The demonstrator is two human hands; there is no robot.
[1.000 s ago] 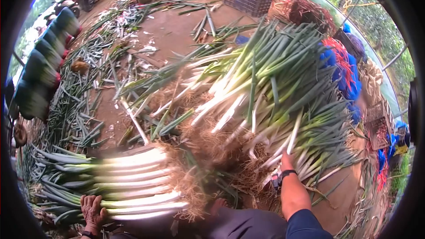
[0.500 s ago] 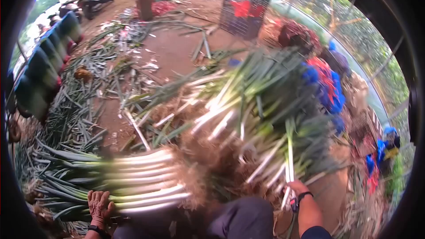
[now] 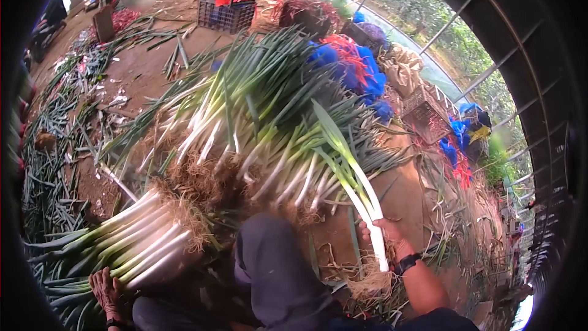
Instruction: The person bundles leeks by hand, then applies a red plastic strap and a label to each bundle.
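Note:
My right hand (image 3: 386, 236) is closed around the white stem of a leek or two (image 3: 351, 175), raised at a tilt with green leaves up and brown roots hanging below my fingers. My left hand (image 3: 105, 288) lies with its fingers flat over the green part of a neat row of leeks (image 3: 142, 227) at lower left. That row's roots point right, toward my knee. Ahead of me, a big heap of leeks (image 3: 257, 110) spreads out, leaves facing away and shaggy roots facing me.
My bent knee (image 3: 269, 270) sits between the leeks. Loose leaves (image 3: 55, 165) litter the ground at left. Black crates (image 3: 228, 3) with red material stand at the back. Blue bags (image 3: 355, 67) and a brown crate (image 3: 424, 115) line the right side, near metal poles.
My right hand has lifted the held leek, and its roots now show. My view has swung right, so things appear farther left. My left hand stays on the row.

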